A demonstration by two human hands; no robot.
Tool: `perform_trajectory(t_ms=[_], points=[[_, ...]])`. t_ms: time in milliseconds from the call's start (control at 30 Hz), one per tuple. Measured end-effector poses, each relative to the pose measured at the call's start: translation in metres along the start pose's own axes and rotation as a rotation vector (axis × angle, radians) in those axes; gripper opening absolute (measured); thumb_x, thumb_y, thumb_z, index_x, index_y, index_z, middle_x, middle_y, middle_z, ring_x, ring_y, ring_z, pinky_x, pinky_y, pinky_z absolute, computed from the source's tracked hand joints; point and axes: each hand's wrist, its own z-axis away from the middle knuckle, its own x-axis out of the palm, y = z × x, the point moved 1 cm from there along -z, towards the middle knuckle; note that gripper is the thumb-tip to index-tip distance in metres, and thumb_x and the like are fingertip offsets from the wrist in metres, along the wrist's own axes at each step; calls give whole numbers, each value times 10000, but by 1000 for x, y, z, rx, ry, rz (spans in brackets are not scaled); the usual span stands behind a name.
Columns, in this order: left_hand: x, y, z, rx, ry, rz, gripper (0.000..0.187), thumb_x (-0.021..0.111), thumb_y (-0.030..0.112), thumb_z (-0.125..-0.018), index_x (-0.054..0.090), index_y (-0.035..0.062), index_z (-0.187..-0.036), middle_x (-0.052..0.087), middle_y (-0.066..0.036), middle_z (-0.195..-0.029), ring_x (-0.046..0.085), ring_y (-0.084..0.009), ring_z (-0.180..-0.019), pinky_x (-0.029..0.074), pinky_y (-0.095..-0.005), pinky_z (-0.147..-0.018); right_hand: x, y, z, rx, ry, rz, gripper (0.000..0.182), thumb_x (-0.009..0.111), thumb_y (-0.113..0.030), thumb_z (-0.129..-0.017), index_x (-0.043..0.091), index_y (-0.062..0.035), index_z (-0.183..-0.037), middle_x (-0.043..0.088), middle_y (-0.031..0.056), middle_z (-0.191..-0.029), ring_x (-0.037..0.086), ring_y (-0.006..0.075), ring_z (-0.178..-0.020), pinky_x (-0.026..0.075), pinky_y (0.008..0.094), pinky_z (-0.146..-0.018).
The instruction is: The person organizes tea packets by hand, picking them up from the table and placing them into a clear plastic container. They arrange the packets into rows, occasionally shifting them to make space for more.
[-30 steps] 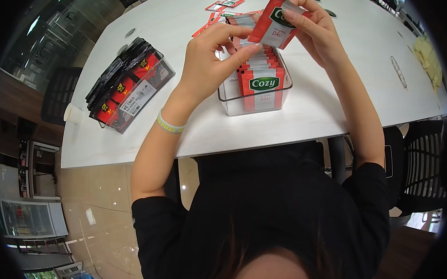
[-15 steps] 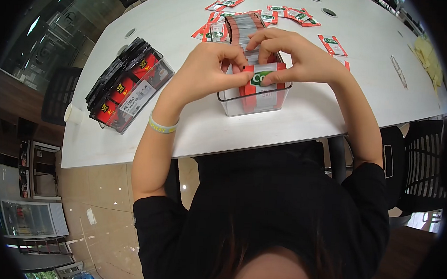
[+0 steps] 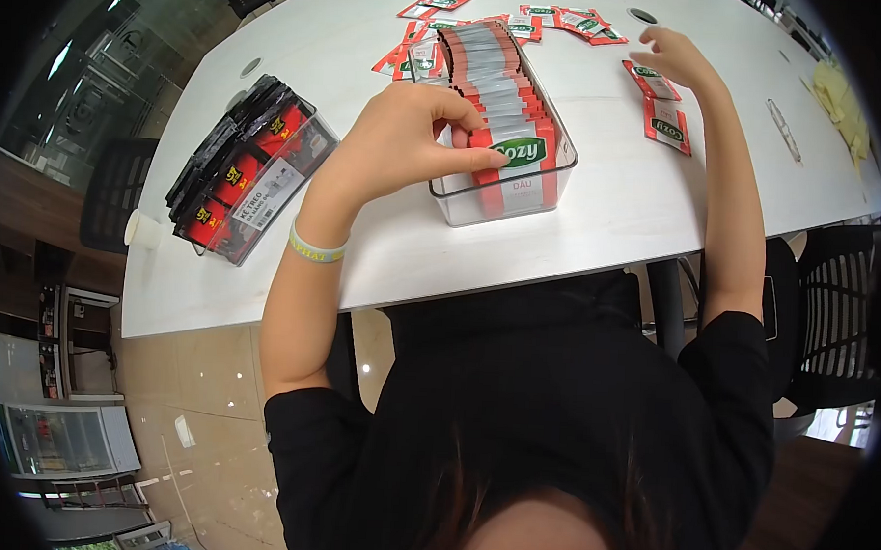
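Observation:
A clear plastic bin (image 3: 463, 215) stands in front of me, packed with a row of red and silver Cozy sachets (image 3: 484, 66). At its near end, my left hand (image 3: 407, 141) pinches the top of the front Cozy sachet (image 3: 525, 185), thumb on its face and fingers behind. My right hand (image 3: 678, 59) is out to the far right with fingers apart and nothing visible in them. Just below it lie two loose Cozy sachets (image 3: 668, 126), one above the other on the table.
Left of me, a second clear bin (image 3: 289, 195) holds black and red packets (image 3: 233, 176). More loose sachets (image 3: 579, 23) lie at the back of the white table (image 3: 600, 218). A paper cup (image 3: 143, 231), a pen (image 3: 784, 130) and a yellow cloth (image 3: 839, 111) sit near the edges.
My right hand has left the front sachet and moved right and away from me, towards the loose sachets. My left hand stays at the bin, still on the front sachet.

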Motion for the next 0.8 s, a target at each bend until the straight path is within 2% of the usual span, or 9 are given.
perform_trajectory(t_ms=[100,333,467,533,600,633,667,733,800], points=[[-3,5,1,-4,-62,88,170,790,136,-746,684,6,-719,572,2,-624,453,-81,-587,350,-242,-548,18,30,-11,168,-182,89,652,800,-258,-725,560,33,-1257,675,181,-965,657,248,-830,517,359,-661],[-2,12,5,-40,-196,126,134,765,78,-764,677,-21,-739,567,-11,-639,464,-75,-574,361,-238,-521,6,18,1,311,-269,-70,692,850,-261,-685,574,36,-1247,668,146,-899,640,236,-781,486,334,-597],[-1,10,5,-6,-182,142,136,766,81,-765,678,-21,-739,562,-9,-635,462,-74,-572,361,-237,-523,2,15,0,366,-330,-83,642,867,-271,-666,601,38,-1162,648,133,-838,615,211,-717,461,322,-563],[-2,9,4,-27,-212,150,175,769,160,-746,697,0,-745,595,-47,-631,522,-137,-551,424,-264,-539,3,15,0,367,-372,-69,626,871,-271,-661,605,39,-1136,637,125,-807,602,202,-681,451,319,-541],[-1,11,4,-10,-212,131,184,769,168,-747,693,0,-739,589,-45,-626,520,-137,-551,423,-265,-538,6,13,2,359,-302,-143,486,840,-197,-705,595,39,-1054,573,69,-719,522,135,-582,369,283,-461],[0,12,4,6,-214,113,194,769,176,-749,689,0,-733,584,-43,-621,517,-138,-551,422,-265,-537,7,12,1,358,-298,-144,486,840,-197,-705,595,39,-1054,573,69,-719,522,135,-582,369,283,-461],[3,14,5,28,-190,126,181,793,124,-734,666,-2,-703,538,-21,-608,457,-96,-558,343,-251,-517,7,12,0,339,-304,-156,439,830,-190,-717,585,24,-1012,565,56,-708,523,130,-584,376,281,-463],[6,19,5,52,-195,108,194,801,135,-727,663,4,-694,529,-16,-600,456,-100,-559,345,-255,-520,6,8,-1,319,-306,-169,393,820,-182,-730,576,9,-971,557,43,-696,523,125,-585,383,278,-465],[11,21,5,79,-156,132,258,835,199,-706,650,25,-663,499,1,-577,442,-103,-566,331,-264,-524,1,2,0,151,-95,-380,312,789,-172,-771,560,-18,-917,549,22,-681,527,104,-597,414,259,-481]])
